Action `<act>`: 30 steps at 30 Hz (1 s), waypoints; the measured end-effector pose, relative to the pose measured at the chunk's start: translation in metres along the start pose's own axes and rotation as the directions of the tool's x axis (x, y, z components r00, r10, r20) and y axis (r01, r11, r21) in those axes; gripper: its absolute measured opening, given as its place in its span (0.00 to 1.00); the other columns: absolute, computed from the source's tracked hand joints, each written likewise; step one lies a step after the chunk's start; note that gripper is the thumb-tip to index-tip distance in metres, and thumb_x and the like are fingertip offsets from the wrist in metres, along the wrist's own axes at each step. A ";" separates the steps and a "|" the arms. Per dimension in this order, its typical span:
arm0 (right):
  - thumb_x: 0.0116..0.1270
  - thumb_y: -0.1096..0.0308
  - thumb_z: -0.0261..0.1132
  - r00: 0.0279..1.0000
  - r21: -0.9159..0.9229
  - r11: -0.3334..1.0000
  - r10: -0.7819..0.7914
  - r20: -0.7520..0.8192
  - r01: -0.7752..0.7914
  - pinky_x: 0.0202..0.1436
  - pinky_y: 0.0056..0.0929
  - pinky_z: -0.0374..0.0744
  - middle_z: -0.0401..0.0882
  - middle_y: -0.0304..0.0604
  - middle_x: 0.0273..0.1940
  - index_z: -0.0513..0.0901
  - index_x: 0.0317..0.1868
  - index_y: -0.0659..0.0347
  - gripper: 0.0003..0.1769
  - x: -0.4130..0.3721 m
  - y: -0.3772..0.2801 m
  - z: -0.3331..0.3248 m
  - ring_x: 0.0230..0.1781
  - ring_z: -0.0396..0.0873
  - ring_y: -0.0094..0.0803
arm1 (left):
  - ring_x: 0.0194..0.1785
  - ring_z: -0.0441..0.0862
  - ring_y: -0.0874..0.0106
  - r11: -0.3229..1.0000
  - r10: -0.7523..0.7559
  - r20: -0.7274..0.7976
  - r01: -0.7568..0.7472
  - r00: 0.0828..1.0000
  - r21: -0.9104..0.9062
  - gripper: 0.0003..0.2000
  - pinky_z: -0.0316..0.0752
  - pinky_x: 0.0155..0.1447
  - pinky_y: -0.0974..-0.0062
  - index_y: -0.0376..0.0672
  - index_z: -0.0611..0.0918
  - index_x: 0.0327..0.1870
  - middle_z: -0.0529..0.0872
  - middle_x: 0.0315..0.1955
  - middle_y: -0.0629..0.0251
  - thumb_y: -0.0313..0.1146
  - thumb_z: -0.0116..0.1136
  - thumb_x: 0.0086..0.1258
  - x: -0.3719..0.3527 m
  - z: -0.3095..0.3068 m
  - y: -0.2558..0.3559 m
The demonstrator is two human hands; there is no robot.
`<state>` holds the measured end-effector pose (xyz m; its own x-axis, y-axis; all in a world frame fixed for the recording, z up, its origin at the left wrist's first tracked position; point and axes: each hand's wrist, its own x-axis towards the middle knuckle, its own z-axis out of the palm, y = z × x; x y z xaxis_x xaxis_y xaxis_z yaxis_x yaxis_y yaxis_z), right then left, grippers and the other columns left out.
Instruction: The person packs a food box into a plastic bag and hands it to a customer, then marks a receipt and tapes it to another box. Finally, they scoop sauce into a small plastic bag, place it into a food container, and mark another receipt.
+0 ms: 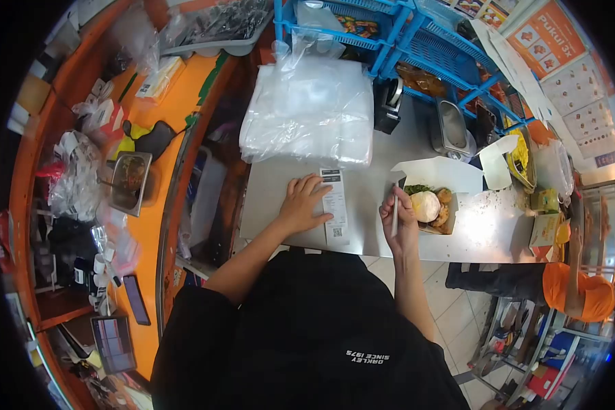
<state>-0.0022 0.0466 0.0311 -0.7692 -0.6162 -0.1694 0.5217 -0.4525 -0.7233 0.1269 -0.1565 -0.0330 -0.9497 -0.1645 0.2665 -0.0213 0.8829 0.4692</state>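
My left hand (304,206) lies flat on the steel counter (273,179), fingers spread, its fingertips at the edge of a long printed receipt (336,208). Closed around a thin, pale, stick-like utensil (394,217) is my right hand (404,213), just left of an open paper food box (451,224). Inside the box are a white mound that looks like rice or egg (427,207), browned fried pieces (444,213) and some greens (418,188). The box's white lid (451,176) is folded back, away from me. The utensil's exact kind cannot be made out.
A big stack of clear plastic bags (307,113) stands behind the receipt. Blue baskets (430,51), a black dispenser (389,106) and a steel container (452,130) line the back. An orange shelf (164,140) is at left; a person in orange (574,292) stands at right.
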 end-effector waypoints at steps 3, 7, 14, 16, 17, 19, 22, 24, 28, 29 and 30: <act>0.69 0.60 0.58 0.992 0.034 0.994 0.098 0.074 -0.101 0.35 0.21 0.65 0.68 0.35 0.31 0.73 0.44 0.59 0.12 0.001 0.030 -0.021 0.30 0.65 0.24 | 0.68 0.58 0.59 1.000 -0.016 0.020 0.016 1.000 0.003 0.34 0.49 0.68 0.54 0.46 0.74 0.59 0.67 0.59 0.59 0.51 0.68 0.50 0.001 0.002 0.006; 0.73 0.46 0.48 0.960 -0.203 0.951 0.258 0.104 -0.234 0.30 0.22 0.62 0.64 0.35 0.26 0.72 0.42 0.58 0.21 0.015 0.049 -0.024 0.24 0.60 0.24 | 0.68 0.58 0.59 0.994 -0.105 -0.040 0.105 0.994 0.010 0.36 0.48 0.68 0.52 0.47 0.74 0.59 0.67 0.58 0.58 0.52 0.69 0.47 0.005 0.007 0.015; 0.69 0.63 0.54 0.988 -0.501 0.858 0.148 0.037 -0.110 0.28 0.22 0.74 0.76 0.40 0.27 0.73 0.36 0.64 0.11 0.039 0.073 -0.013 0.27 0.77 0.25 | 0.67 0.59 0.60 0.990 -0.139 -0.033 0.139 0.990 0.005 0.36 0.48 0.68 0.52 0.47 0.75 0.58 0.68 0.58 0.59 0.52 0.70 0.45 0.006 0.003 0.016; 0.66 0.70 0.59 0.991 -0.626 0.777 0.124 0.044 -0.070 0.26 0.20 0.74 0.76 0.40 0.27 0.73 0.34 0.64 0.06 0.041 0.078 -0.016 0.25 0.77 0.24 | 0.67 0.60 0.60 0.990 -0.140 -0.041 0.140 0.989 0.008 0.36 0.48 0.68 0.52 0.47 0.75 0.58 0.68 0.58 0.60 0.52 0.70 0.45 0.006 0.005 0.016; 0.62 0.74 0.60 0.995 -0.628 0.778 0.080 0.064 -0.022 0.25 0.20 0.74 0.76 0.39 0.26 0.73 0.33 0.64 0.04 0.042 0.081 -0.018 0.24 0.76 0.23 | 0.67 0.60 0.60 0.991 -0.133 -0.045 0.133 0.990 0.011 0.36 0.48 0.68 0.52 0.47 0.75 0.58 0.68 0.58 0.60 0.52 0.70 0.45 0.005 0.005 0.015; 0.58 0.78 0.62 0.996 -0.631 0.776 0.041 0.082 0.020 0.24 0.19 0.73 0.76 0.38 0.25 0.73 0.32 0.64 0.05 0.043 0.083 -0.020 0.22 0.76 0.22 | 0.68 0.60 0.60 0.990 -0.140 -0.046 0.140 0.989 0.006 0.36 0.48 0.68 0.52 0.47 0.75 0.57 0.68 0.58 0.60 0.52 0.70 0.45 0.005 0.006 0.015; 0.58 0.76 0.63 0.997 -0.661 0.751 0.051 0.050 -0.006 0.24 0.20 0.73 0.75 0.38 0.22 0.72 0.28 0.63 0.06 0.042 0.080 -0.015 0.21 0.75 0.20 | 0.68 0.60 0.60 0.989 -0.146 -0.047 0.146 0.988 0.002 0.36 0.48 0.68 0.53 0.48 0.75 0.57 0.69 0.58 0.60 0.52 0.70 0.45 0.006 0.006 0.015; 0.58 0.76 0.63 0.975 -0.901 0.380 -0.147 0.165 0.210 0.23 0.20 0.71 0.74 0.38 0.19 0.71 0.26 0.63 0.08 0.039 0.074 -0.006 0.20 0.73 0.18 | 0.68 0.59 0.61 0.988 -0.155 -0.041 0.155 0.987 0.003 0.35 0.48 0.68 0.53 0.48 0.75 0.57 0.69 0.58 0.61 0.52 0.70 0.45 0.005 0.006 0.016; 0.58 0.76 0.63 0.975 -0.866 0.455 -0.171 0.143 0.207 0.23 0.21 0.70 0.73 0.38 0.17 0.70 0.25 0.64 0.09 0.031 0.079 0.001 0.19 0.71 0.18 | 0.68 0.59 0.62 0.989 -0.149 -0.052 0.149 0.987 -0.009 0.36 0.48 0.69 0.53 0.49 0.74 0.58 0.68 0.58 0.62 0.49 0.71 0.44 0.006 0.006 0.015; 0.58 0.75 0.63 0.990 -0.855 0.499 -0.108 0.096 0.137 0.23 0.21 0.70 0.73 0.38 0.17 0.70 0.25 0.64 0.09 0.028 0.079 0.002 0.19 0.71 0.18 | 0.68 0.59 0.62 0.989 -0.148 -0.049 0.148 0.988 -0.006 0.36 0.48 0.69 0.53 0.49 0.75 0.58 0.68 0.58 0.62 0.49 0.71 0.44 0.005 0.006 0.015; 0.57 0.75 0.63 0.998 -0.840 0.539 -0.042 0.050 0.065 0.22 0.22 0.69 0.73 0.38 0.17 0.70 0.25 0.64 0.09 0.026 0.079 0.003 0.19 0.71 0.18 | 0.68 0.59 0.62 0.989 -0.150 -0.049 0.150 0.987 -0.006 0.36 0.48 0.69 0.53 0.49 0.75 0.58 0.68 0.58 0.62 0.49 0.71 0.44 0.005 0.006 0.015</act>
<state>0.0198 -0.0070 -0.0287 -0.7710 -0.6282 -0.1047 -0.0792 0.2577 -0.9630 0.1195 -0.1414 -0.0296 -0.9193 -0.3166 0.2337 -0.1619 0.8456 0.5087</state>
